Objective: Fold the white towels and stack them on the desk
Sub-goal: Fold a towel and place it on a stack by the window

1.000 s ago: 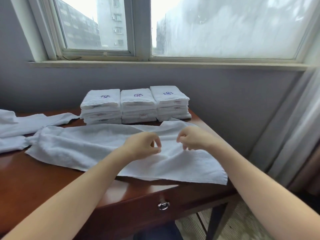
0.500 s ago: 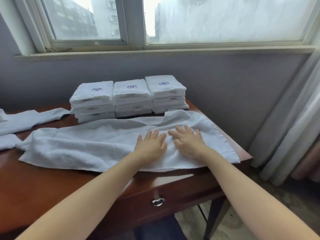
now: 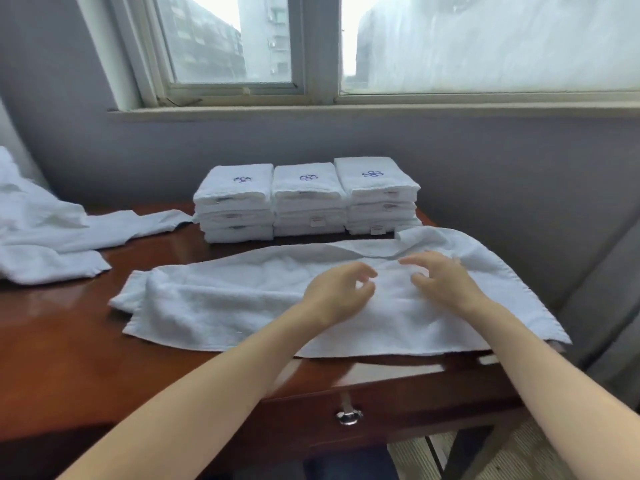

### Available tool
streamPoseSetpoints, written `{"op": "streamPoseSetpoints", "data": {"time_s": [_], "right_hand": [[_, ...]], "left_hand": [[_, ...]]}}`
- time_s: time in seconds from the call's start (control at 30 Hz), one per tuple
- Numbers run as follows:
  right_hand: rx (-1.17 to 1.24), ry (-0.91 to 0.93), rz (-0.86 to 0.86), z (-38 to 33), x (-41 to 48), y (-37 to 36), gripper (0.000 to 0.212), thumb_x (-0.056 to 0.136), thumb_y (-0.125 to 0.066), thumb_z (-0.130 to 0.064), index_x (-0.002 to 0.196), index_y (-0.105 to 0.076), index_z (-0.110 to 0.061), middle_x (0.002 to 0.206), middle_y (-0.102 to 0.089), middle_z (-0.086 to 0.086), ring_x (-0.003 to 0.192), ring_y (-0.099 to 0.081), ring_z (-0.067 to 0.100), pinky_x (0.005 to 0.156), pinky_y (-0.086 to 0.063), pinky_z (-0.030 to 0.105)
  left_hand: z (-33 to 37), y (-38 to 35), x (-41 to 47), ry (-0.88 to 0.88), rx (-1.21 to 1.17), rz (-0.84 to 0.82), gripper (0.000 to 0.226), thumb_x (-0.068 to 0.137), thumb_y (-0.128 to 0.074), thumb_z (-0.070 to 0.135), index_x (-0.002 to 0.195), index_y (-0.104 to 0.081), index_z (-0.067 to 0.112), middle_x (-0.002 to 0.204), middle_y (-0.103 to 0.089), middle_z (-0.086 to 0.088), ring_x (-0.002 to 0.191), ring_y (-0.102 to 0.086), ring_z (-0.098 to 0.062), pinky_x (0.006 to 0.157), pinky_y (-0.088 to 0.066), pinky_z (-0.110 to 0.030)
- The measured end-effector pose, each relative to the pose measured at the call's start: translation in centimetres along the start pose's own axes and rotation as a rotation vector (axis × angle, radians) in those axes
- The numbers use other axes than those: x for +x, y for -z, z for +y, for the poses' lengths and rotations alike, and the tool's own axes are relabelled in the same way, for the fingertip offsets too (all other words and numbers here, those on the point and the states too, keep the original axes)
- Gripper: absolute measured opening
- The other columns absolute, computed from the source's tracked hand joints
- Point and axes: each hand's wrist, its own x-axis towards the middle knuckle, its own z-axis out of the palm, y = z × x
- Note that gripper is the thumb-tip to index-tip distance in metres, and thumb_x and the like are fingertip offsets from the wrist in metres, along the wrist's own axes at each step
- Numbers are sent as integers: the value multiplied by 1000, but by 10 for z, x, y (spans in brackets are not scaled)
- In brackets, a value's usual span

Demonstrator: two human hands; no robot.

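Your left hand (image 3: 337, 292) and right hand (image 3: 440, 282) hang side by side over the white towel (image 3: 242, 306), a little right of its middle. The fingers are loosely curled and grip nothing. Whether the fingertips brush the cloth cannot be told.

The towel lies flat along the front of the desk (image 3: 69, 358) and appears doubled lengthwise into a band. Its long axis runs left to right across your view, square to your forearms. Its right end spills just past the desk's right edge, near your right hand. Its left end lies well apart from your left hand, far out toward the heap of unfolded towels (image 3: 45, 244) at the desk's left side.

The next fold likely brings 1 short end over the other, so the grip belongs at the ends and not where your hands now hover. The right hand has the short reach and the left the long one.

Behind the towel, against the wall, stand 3 stacks of folded towels (image 3: 306, 202), touching side by side, each topped by a blue emblem. The finished piece looks bound for those stacks, straight ahead of both hands
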Motion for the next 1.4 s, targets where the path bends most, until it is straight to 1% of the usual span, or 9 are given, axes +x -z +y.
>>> {"op": "streamPoseSetpoints", "data": {"time_s": [0.17,0.27,0.47,0.7,0.87,1.07,1.23,1.33,1.4], "right_hand": [[209,211,-101,-99,14,-38,39,90,-53,-14,120,-67,-33,105,-68,-21,81,-57,-17,84,-45,24],[274,295,-209,-159,29,-70,40,89,-50,-12,119,-68,-31,120,-67,-16,112,-58,-1,102,-43,25],[317,345,-362,-244,57,-127,48,88,-41,-5,123,-64,-28,119,-68,-7,113,-61,9,101,-46,32],[402,262,-507,-277,88,-169,45,89,-41,2,126,-56,-18,124,-66,1,104,-63,14,86,-51,31],[326,336,-577,-283,96,-170,52,84,-33,5,129,-55,-7,133,-61,4,123,-56,15,107,-43,34],[255,350,-602,-296,94,-166,12,87,-36,-15,90,-48,-15,86,-55,2,80,-50,22,70,-39,36],[338,328,-559,-292,81,-157,43,90,-34,-45,114,-63,-22,114,-57,-5,109,-51,21,94,-39,41],[334,327,-506,-290,71,-152,39,95,-42,-27,131,-59,-26,136,-57,-4,124,-52,15,105,-39,33],[268,338,-468,-284,64,-147,41,93,-46,-15,132,-58,-24,135,-60,1,121,-56,16,104,-42,32]], "left_hand": [[-74,68,-37,58,134,231,25,98,-51,32,117,-66,31,123,-64,15,115,-56,-7,96,-44,-27],[-121,105,-63,137,164,328,26,97,-51,29,120,-64,27,126,-62,10,118,-54,-10,98,-42,-29],[-188,146,-93,296,426,251,41,99,-45,36,139,-47,28,141,-49,8,136,-36,-14,118,-18,-36],[-208,143,-92,357,271,373,32,95,-53,38,123,-54,22,124,-55,6,119,-44,-17,94,-36,-30],[-201,159,-99,355,264,533,13,89,-55,25,101,-59,23,94,-60,8,96,-56,-19,73,-41,-32],[-189,176,-124,481,195,401,14,87,-53,29,101,-50,26,98,-64,3,83,-59,-22,62,-42,-32],[-163,193,-152,680,294,-17,21,88,-54,37,94,-57,17,86,-63,1,78,-61,-18,61,-41,-27],[-144,200,-160,763,508,-109,38,80,-63,36,109,-48,17,79,-67,6,68,-67,-13,64,-42,-25],[-138,197,-156,709,657,-9,57,84,-59,35,132,-37,11,102,-66,2,89,-65,-17,70,-41,-29]]}}
